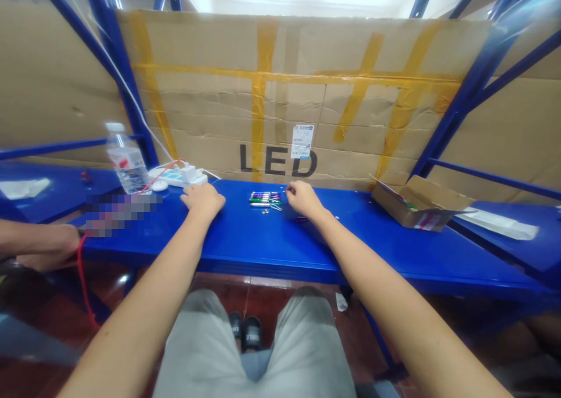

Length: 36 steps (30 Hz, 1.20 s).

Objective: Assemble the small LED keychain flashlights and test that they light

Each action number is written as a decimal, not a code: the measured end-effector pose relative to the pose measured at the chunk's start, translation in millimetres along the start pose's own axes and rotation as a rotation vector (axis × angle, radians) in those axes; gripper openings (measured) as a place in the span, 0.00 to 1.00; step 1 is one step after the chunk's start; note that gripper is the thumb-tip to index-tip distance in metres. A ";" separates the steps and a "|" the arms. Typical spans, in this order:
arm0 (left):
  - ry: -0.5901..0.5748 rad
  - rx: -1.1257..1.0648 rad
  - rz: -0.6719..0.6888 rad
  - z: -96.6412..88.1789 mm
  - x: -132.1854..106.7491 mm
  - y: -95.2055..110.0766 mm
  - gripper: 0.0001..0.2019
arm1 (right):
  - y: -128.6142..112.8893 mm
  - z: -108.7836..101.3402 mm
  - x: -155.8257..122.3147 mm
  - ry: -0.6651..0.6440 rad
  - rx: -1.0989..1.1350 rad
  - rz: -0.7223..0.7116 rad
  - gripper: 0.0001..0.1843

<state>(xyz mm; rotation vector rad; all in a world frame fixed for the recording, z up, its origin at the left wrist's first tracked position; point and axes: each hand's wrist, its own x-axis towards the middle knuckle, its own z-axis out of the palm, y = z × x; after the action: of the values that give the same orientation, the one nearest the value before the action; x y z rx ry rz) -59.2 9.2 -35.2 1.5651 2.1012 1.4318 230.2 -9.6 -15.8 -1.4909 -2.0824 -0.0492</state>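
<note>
My left hand point(204, 200) lies on the blue table by a white power strip point(169, 177), fingers loosely bent and slightly apart, nothing visible in them. My right hand point(303, 198) is closed in a pinch just right of a row of small shiny tubes; whatever lies between its fingertips is too small to make out. Those tubes point(264, 199), in purple, green and silver, lie side by side with metal clips at their right ends. Tiny silver pieces point(265, 211) sit just in front of them. A small dark purple item point(301, 219) is partly hidden beneath my right wrist.
A water bottle point(127, 159) stands at the left beside a plugged-in white adapter point(188, 174) and a red cable point(82, 269). An open cardboard box point(418, 204) sits at the right. Cardboard marked LED point(350, 111) walls the back. Another person's arm point(39, 237) reaches in at left.
</note>
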 end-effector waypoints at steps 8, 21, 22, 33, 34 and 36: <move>-0.293 -0.003 0.194 13.8 -15.4 26.7 0.06 | 5.0 -6.7 -6.2 0.007 0.364 0.028 0.08; -0.421 -0.060 0.761 37.6 -55.4 52.3 0.08 | -3.5 11.3 -5.1 -0.089 0.483 -0.001 0.04; -0.476 0.043 0.794 36.4 -53.7 48.4 0.07 | -2.8 10.1 -5.8 -0.106 0.489 0.003 0.03; -0.645 0.097 0.610 39.0 -43.5 39.8 0.03 | -9.4 9.3 -13.9 -0.265 0.552 0.034 0.04; -0.665 0.081 0.594 38.2 -42.4 40.3 0.03 | -9.1 9.6 -13.5 -0.264 0.556 0.032 0.04; -0.698 0.071 0.581 35.1 -41.4 41.5 0.03 | -9.0 9.8 -13.1 -0.267 0.561 0.029 0.05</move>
<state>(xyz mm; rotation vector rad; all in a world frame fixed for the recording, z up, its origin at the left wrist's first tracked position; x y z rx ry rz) 7.8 -3.7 -38.8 2.3784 1.3579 0.7198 221.0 -20.9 -27.5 -1.2206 -2.0366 0.7213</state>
